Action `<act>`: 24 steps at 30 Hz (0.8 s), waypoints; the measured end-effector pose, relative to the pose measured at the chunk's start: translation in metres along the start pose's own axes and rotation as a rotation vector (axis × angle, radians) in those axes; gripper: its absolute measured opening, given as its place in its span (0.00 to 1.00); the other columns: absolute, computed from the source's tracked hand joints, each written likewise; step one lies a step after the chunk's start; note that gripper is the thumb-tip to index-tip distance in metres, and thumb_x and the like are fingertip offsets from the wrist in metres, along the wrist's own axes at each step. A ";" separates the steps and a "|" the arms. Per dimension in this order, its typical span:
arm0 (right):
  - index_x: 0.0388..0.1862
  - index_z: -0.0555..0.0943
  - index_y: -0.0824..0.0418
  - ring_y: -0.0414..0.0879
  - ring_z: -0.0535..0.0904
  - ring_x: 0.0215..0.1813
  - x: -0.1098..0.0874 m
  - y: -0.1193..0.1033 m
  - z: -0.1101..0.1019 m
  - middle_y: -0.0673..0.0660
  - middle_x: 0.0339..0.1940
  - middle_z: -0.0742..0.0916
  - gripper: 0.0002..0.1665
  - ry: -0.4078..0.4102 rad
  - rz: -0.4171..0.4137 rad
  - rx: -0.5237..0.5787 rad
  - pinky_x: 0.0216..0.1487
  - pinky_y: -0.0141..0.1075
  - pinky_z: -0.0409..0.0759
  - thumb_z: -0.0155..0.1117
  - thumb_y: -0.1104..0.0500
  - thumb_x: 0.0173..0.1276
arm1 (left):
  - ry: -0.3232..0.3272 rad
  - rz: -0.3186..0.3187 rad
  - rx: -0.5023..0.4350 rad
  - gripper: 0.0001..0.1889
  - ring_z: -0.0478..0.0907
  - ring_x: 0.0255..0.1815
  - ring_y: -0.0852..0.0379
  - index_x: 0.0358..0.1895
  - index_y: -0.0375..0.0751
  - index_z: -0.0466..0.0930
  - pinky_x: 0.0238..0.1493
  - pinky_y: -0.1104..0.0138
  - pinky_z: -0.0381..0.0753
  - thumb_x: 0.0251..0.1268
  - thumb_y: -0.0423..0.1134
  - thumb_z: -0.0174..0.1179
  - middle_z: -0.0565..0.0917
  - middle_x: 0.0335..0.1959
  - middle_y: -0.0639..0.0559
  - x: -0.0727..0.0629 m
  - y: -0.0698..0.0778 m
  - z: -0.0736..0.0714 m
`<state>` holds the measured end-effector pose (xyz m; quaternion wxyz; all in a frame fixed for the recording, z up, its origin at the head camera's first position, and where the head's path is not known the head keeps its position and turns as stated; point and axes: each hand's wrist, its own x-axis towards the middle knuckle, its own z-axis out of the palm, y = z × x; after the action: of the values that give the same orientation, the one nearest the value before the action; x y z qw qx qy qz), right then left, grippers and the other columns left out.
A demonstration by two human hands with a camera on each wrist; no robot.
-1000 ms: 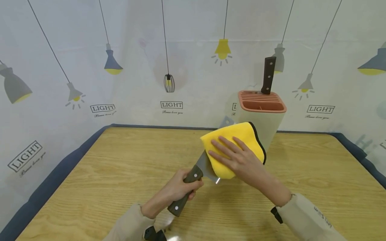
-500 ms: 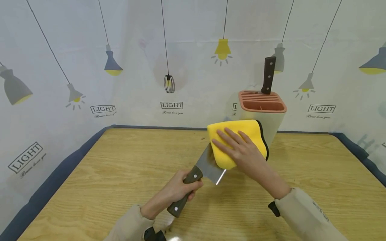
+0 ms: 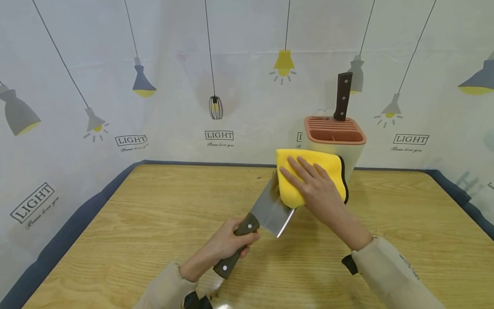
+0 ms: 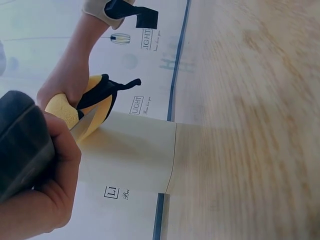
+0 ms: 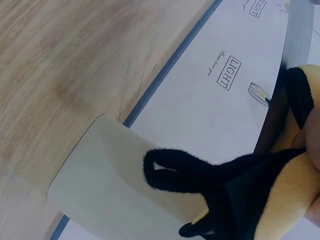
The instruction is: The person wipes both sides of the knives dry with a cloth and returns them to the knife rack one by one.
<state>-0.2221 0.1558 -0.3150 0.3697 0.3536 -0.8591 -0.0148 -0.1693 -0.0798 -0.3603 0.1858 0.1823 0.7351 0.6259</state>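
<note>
My left hand (image 3: 227,240) grips the dark riveted handle of a cleaver (image 3: 270,210), holding its broad blade up and away from me. A yellow cloth (image 3: 289,195) with black edging lies folded over the far part of the blade and hides its tip. The right hand (image 3: 318,189) holds this cloth against the blade, fingers spread across its upper face. In the left wrist view, cloth (image 4: 95,117) shows on both sides of the blade. From the right wrist, the cloth's black edge and loop (image 5: 175,170) hang down, while most of the hand is out of frame.
A cream knife block (image 3: 347,156) with a slotted orange top stands at the back right, just behind the cloth. One dark-handled knife (image 3: 343,96) stands in it. The wooden table (image 3: 173,206) ends at a backdrop (image 3: 247,86) printed with lamps.
The right hand and cloth have slid along the blade, away from the handle, baring more metal. The left hand and the cleaver have stayed nearly in place.
</note>
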 end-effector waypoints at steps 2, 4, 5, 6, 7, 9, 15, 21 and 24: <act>0.60 0.69 0.57 0.58 0.65 0.62 -0.001 0.001 0.000 0.63 0.61 0.70 0.43 -0.005 0.016 0.002 0.53 0.54 0.69 0.68 0.76 0.42 | 0.000 -0.001 0.000 0.05 0.66 0.10 0.63 0.31 0.31 0.70 0.13 0.73 0.67 0.60 0.31 0.53 0.69 0.12 0.54 0.000 0.000 0.000; 0.60 0.69 0.57 0.58 0.65 0.62 -0.002 0.001 0.000 0.63 0.61 0.70 0.44 -0.007 0.027 0.007 0.53 0.54 0.68 0.68 0.77 0.41 | 0.002 0.000 0.001 0.05 0.66 0.10 0.63 0.30 0.31 0.70 0.13 0.73 0.67 0.60 0.31 0.53 0.69 0.12 0.54 -0.001 0.001 0.000; 0.60 0.69 0.57 0.58 0.65 0.62 -0.002 0.001 0.000 0.63 0.61 0.70 0.44 -0.007 0.031 0.010 0.53 0.54 0.68 0.69 0.76 0.41 | 0.003 0.000 0.002 0.05 0.66 0.10 0.63 0.30 0.31 0.69 0.13 0.73 0.67 0.60 0.31 0.54 0.69 0.12 0.54 -0.001 0.001 0.000; 0.60 0.69 0.58 0.58 0.65 0.62 -0.002 0.001 0.000 0.63 0.61 0.70 0.44 -0.007 0.034 0.013 0.53 0.54 0.68 0.69 0.76 0.41 | 0.004 0.000 0.003 0.05 0.66 0.10 0.63 0.30 0.31 0.69 0.13 0.73 0.67 0.60 0.31 0.54 0.69 0.12 0.54 -0.001 0.001 0.000; 0.60 0.69 0.58 0.58 0.65 0.62 -0.002 0.001 0.000 0.63 0.61 0.70 0.44 -0.007 0.036 0.015 0.53 0.54 0.68 0.69 0.77 0.41 | 0.005 0.000 0.003 0.06 0.66 0.10 0.63 0.30 0.31 0.69 0.13 0.73 0.67 0.60 0.31 0.54 0.69 0.12 0.54 -0.001 0.001 0.000; 0.60 0.69 0.58 0.58 0.65 0.62 -0.003 0.001 0.000 0.63 0.62 0.70 0.44 -0.005 0.041 0.019 0.53 0.54 0.68 0.69 0.76 0.40 | 0.006 0.001 0.002 0.06 0.66 0.10 0.63 0.30 0.32 0.69 0.13 0.73 0.67 0.60 0.32 0.54 0.69 0.12 0.54 -0.001 0.001 0.000; 0.59 0.70 0.59 0.59 0.65 0.62 -0.004 0.001 0.000 0.63 0.61 0.70 0.44 -0.004 0.056 0.021 0.53 0.54 0.69 0.71 0.75 0.38 | -0.003 -0.003 -0.020 0.07 0.66 0.10 0.64 0.30 0.32 0.69 0.13 0.73 0.67 0.60 0.33 0.54 0.69 0.13 0.54 -0.002 0.000 -0.001; 0.58 0.71 0.58 0.59 0.66 0.61 -0.005 0.001 0.000 0.63 0.60 0.72 0.43 0.005 0.051 -0.012 0.52 0.55 0.69 0.69 0.77 0.39 | -0.020 0.008 -0.026 0.08 0.66 0.11 0.64 0.31 0.31 0.68 0.13 0.74 0.68 0.60 0.34 0.55 0.69 0.14 0.53 -0.003 0.001 -0.004; 0.57 0.73 0.58 0.59 0.66 0.61 -0.005 -0.001 0.000 0.62 0.59 0.73 0.40 0.012 0.037 -0.028 0.52 0.55 0.69 0.67 0.78 0.41 | -0.020 0.009 -0.023 0.08 0.66 0.11 0.64 0.30 0.32 0.68 0.14 0.74 0.68 0.60 0.34 0.55 0.70 0.14 0.53 -0.004 0.001 -0.004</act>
<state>-0.2189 0.1580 -0.3179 0.3799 0.3326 -0.8630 -0.0177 -0.1681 -0.0849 -0.3583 0.1926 0.1899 0.7251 0.6334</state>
